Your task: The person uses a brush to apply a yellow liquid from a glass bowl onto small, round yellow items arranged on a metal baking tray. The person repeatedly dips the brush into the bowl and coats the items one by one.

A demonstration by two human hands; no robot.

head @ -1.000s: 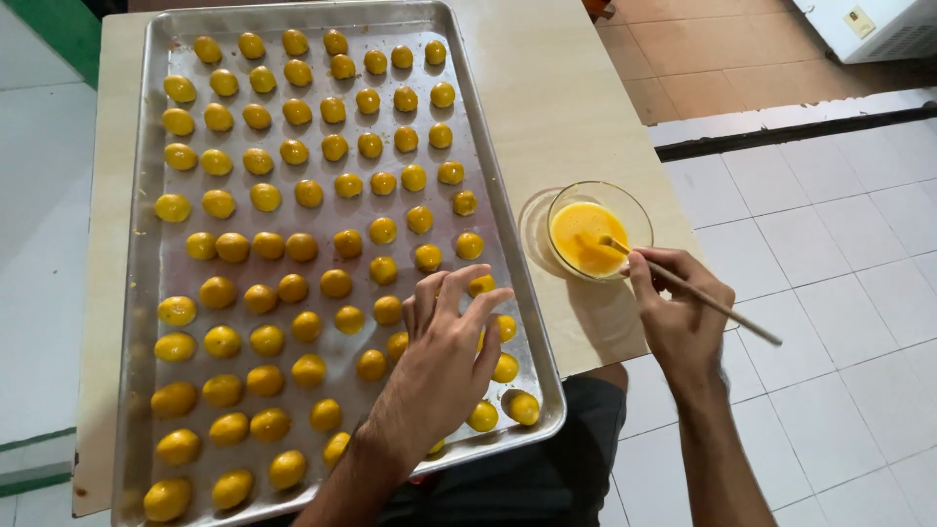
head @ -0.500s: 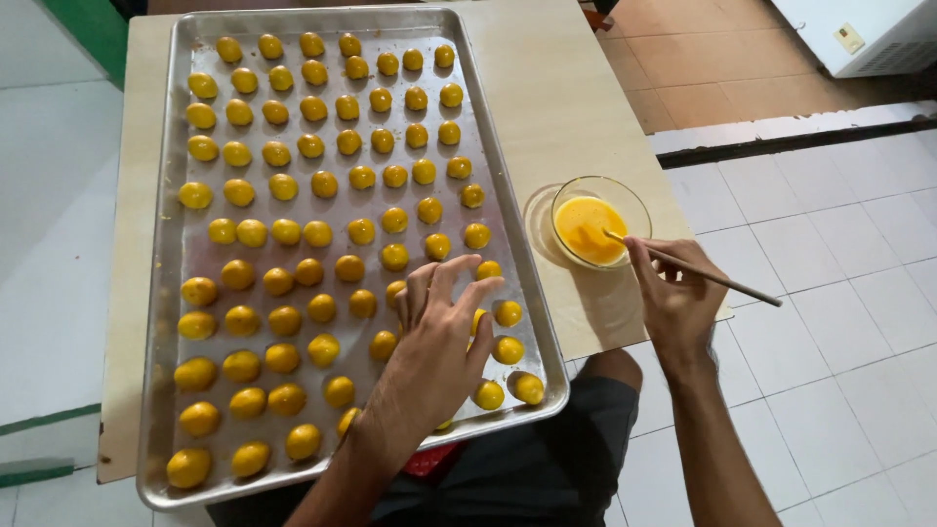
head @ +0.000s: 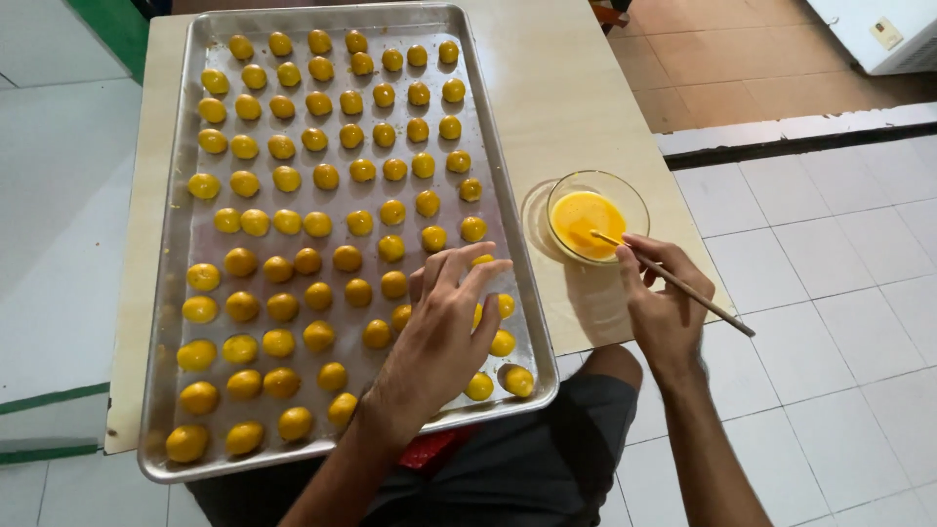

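Barely shifted since earlier, the left hand [head: 439,337] rests open-fingered on dough balls [head: 390,285] in the tray [head: 176,293], while the right hand [head: 664,303] pinches a brush [head: 673,283] dipped in the egg-wash bowl [head: 597,217]; most balls look glazed already.

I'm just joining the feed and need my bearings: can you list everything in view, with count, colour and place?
baking tray: one, silver metal, covering most of the table.
dough balls: many, too many to count exactly, glossy yellow, in rows across the tray.
glass bowl: one, clear, on the table right of the tray.
egg wash: yellow liquid inside the bowl.
brush: one, thin wooden handle, tip in the bowl.
table: one, pale wood, under the tray.
floor: white tiles on the right, reddish tiles farther back.
left hand: over the tray's lower right rows, fingers on the balls.
right hand: holding the brush.
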